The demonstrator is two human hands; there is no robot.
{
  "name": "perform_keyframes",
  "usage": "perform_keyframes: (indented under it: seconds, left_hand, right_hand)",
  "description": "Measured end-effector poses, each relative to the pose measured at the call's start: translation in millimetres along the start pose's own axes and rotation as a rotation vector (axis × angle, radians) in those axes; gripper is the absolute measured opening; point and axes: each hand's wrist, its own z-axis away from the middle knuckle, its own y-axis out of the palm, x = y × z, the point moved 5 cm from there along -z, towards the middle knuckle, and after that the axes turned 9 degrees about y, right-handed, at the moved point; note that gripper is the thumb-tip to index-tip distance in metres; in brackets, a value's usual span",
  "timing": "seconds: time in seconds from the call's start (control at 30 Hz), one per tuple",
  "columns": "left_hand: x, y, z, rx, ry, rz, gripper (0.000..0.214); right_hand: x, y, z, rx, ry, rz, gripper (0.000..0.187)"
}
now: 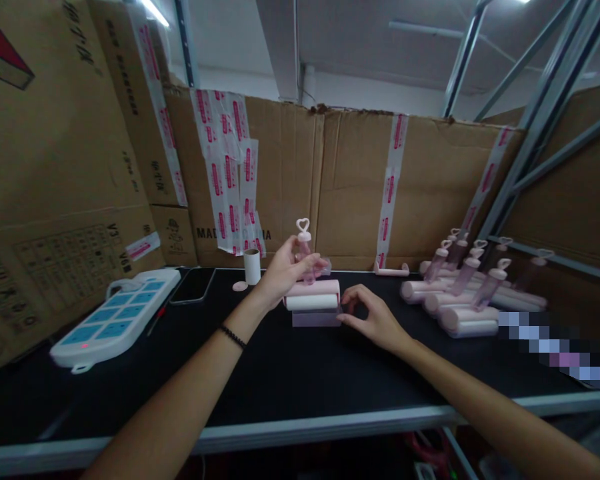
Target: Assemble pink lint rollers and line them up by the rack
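My left hand (pixel 294 268) is closed around the clear pink handle of a lint roller (pixel 313 302), whose heart-shaped loop (pixel 303 225) points up. The white paper roll faces me beneath a pink top. Below it shows a translucent purple-tinted cover (pixel 316 319). My right hand (pixel 373 319) is at the right end of the roller, its fingers bent and the thumb apart from them. The fingertips are at the edge of the roller and cover; whether they press on it I cannot tell.
Several pink lint rollers (pixel 469 320) stand at the right. A white paper roll (pixel 252 267) and a pink disc (pixel 240 287) are behind my left arm. Further left lie a phone (pixel 193 285), a red pen-like tool (pixel 156 320) and a power strip (pixel 115 320). A pink bracket (pixel 392 271) lies by the cardboard wall (pixel 340 180).
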Motion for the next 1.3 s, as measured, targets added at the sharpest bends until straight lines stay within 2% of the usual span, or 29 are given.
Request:
perform_keyframes:
  seconds: [0.1, 0.17, 0.33, 0.53, 0.7, 1.1, 1.3]
  left_hand:
    - [-1, 6.4, -3, 0.024, 0.025, -0.057, 0.036]
    - [-3, 9.4, -7, 0.028, 0.057, -0.076, 0.035]
    - [2, 16.3, -20, 0.055, 0.057, -0.092, 0.036]
    - [19, 20.6, -15, 0.055, -0.009, -0.148, 0.038]
    - [23, 20.9, -13, 0.041, -0.018, -0.146, 0.041]
    - [35, 21.7, -8, -0.024, -0.032, -0.116, 0.045]
    - [53, 29.7, 1, 0.062, 0.012, -0.222, 0.042]
  right_hand:
    - [-9, -14, -4, -0.136, 0.067, -0.057, 0.029]
    - [-15, -17, -9, -0.165, 0.092, -0.117, 0.030]
    - [-27, -14, -17, -0.110, 0.108, -0.257, 0.039]
    - [-27, -4, -14, -0.015, 0.105, -0.360, 0.040]
    - [-22, 3, -12, 0.013, 0.085, -0.358, 0.040]
    - [-30, 3, -16, 0.037, 0.090, -0.322, 0.040]
    - [-23, 4, -12, 0.097, 0.064, -0.127, 0.033]
